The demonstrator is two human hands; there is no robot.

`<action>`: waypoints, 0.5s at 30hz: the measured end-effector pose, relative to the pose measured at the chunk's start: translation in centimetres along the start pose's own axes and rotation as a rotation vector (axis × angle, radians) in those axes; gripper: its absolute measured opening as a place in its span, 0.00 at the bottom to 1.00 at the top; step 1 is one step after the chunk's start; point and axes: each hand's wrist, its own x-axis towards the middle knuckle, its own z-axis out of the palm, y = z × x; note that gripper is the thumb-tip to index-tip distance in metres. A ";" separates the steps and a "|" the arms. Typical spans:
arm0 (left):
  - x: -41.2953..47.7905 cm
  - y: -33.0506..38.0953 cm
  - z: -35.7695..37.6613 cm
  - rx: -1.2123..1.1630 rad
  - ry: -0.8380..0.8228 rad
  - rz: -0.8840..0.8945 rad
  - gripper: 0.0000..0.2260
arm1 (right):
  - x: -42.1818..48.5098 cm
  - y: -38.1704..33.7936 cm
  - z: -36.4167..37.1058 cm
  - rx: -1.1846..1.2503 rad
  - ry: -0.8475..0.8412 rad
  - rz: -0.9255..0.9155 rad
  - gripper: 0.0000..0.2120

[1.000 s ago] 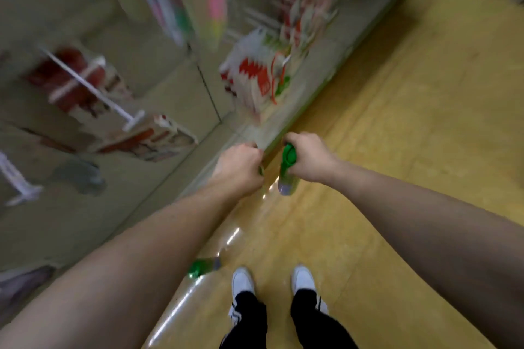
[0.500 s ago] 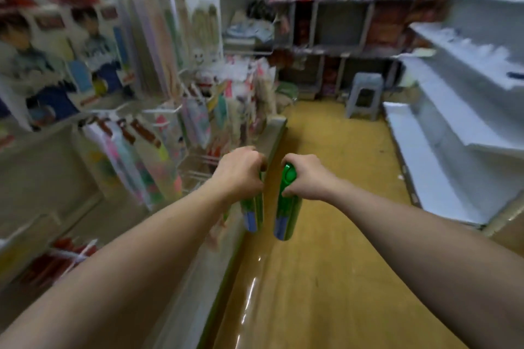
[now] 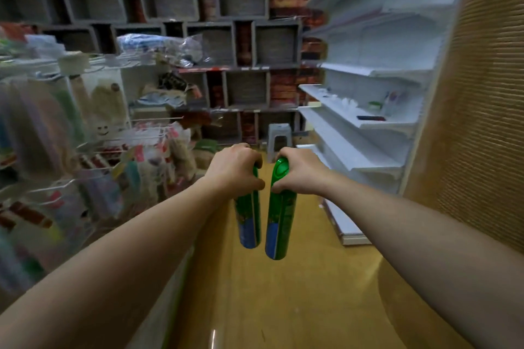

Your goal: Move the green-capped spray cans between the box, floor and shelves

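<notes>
Two glossy green metal spray cans, shiny smooth yellow floor, matt white metal shelves

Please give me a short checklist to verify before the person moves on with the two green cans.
1. Left hand grips the top of the left can: ok.
2. Right hand grips the top of the right can: ok.
3. Both cans hang upright: ok.
4. Cans apart, not touching: ok, small gap.
5. Floor ahead free up to the stool: ok.
6. Free place on the white shelves: ok.
</notes>
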 end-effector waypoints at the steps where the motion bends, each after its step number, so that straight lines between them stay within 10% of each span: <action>1: 0.7 1.6 -0.1 -0.013 -0.002 0.019 0.20 | -0.7 1.1 -1.2 -0.010 0.012 0.024 0.29; 15: 7.5 21.6 3.0 -0.167 -0.046 0.461 0.17 | -13.2 14.7 -11.3 -0.183 0.185 0.465 0.29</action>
